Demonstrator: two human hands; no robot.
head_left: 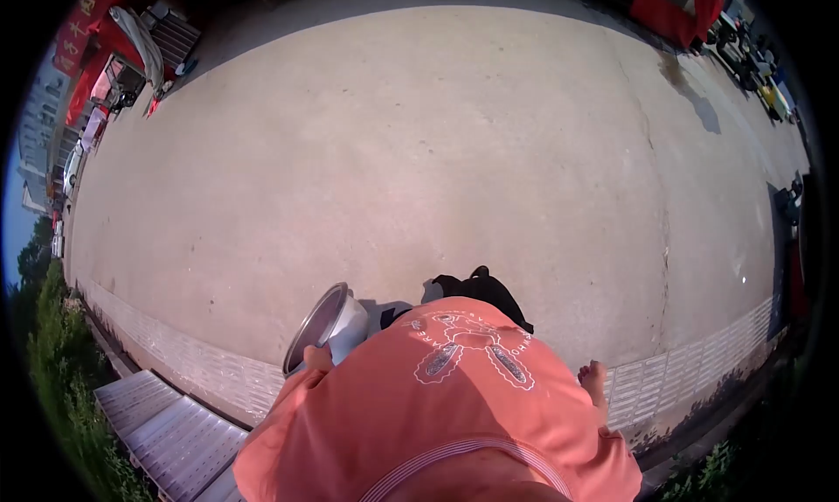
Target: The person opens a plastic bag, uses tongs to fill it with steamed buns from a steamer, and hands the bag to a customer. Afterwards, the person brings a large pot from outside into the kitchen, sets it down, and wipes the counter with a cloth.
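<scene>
At my left side, my left hand (318, 358) grips the rim of a silver metal basin (351, 325). The basin is tilted on its side, its opening turned outward to the left. My fingers on its far side are hidden. My right hand (592, 378) hangs beside my body on the other side. Its fingers are loosely bent and slightly apart, and nothing shows in them. Between the hands is my orange shirt with a rabbit print, and a dark shoe and trouser leg show past its hem.
Pale concrete ground (419, 152) stretches ahead, with a crack on the right. Metal panels (179, 432) lie at lower left beside green plants (65, 380). Red canopies (673, 13) stand at far left and right. Parked vehicles (747, 61) line the right edge.
</scene>
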